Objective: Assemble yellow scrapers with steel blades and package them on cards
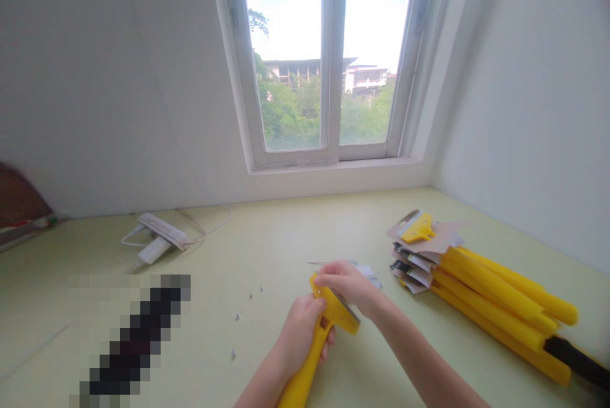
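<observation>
Just right of centre near the front, a yellow scraper [301, 375] is held with its wide head up and its long handle running down out of view. My left hand [305, 325] is wrapped round the neck below the head. At the head's upper corner, my right hand [345, 281] has thumb and fingers closed on the edge; anything small between them is hidden. A grey blade strip [345, 307] shows along the head's right side. Several small metal screws [237, 317] lie scattered left of my hands. Behind my right hand are clear plastic packets [369, 276] and a thin metal rod [315, 262].
A stack of yellow long-handled scrapers [495, 287] with cardboard sleeves lies on the right of the pale green table [286, 224]. A white power strip [162, 230] with cables sits at the back left. A pixelated dark long shape [138, 338] is front left. Behind stands a window [333, 77].
</observation>
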A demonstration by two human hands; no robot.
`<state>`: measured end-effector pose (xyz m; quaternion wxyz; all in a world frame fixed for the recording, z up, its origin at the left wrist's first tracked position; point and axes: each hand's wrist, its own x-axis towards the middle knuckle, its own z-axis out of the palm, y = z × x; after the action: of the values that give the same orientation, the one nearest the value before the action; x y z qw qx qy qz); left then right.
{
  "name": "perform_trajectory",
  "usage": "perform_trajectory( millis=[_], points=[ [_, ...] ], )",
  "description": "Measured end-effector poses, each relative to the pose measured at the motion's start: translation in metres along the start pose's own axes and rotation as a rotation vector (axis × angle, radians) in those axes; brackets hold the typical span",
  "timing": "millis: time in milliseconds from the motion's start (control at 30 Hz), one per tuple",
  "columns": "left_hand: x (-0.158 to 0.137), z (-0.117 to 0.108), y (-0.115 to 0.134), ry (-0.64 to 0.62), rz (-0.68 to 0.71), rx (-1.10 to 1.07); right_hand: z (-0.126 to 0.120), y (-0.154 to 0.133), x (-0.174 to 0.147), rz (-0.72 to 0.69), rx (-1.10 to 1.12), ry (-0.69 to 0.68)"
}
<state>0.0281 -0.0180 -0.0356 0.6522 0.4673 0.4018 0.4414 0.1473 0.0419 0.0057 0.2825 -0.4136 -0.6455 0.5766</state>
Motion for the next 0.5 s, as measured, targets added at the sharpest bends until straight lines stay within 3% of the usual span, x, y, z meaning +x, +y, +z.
perform_trajectory(
  millis=[233,367,500],
  points=[
    [0.002,-0.003,-0.004,0.0,-0.013,0.009,0.002,0.002,0.001,-0.009,-0.033,0.027],
    [0.003,-0.001,-0.004,0.023,-0.056,0.044,-0.001,0.01,0.005,-0.04,-0.187,0.022],
    [0.007,0.0,-0.007,0.094,-0.05,0.071,0.002,0.005,0.006,-0.157,-0.348,0.264]
  ],
)
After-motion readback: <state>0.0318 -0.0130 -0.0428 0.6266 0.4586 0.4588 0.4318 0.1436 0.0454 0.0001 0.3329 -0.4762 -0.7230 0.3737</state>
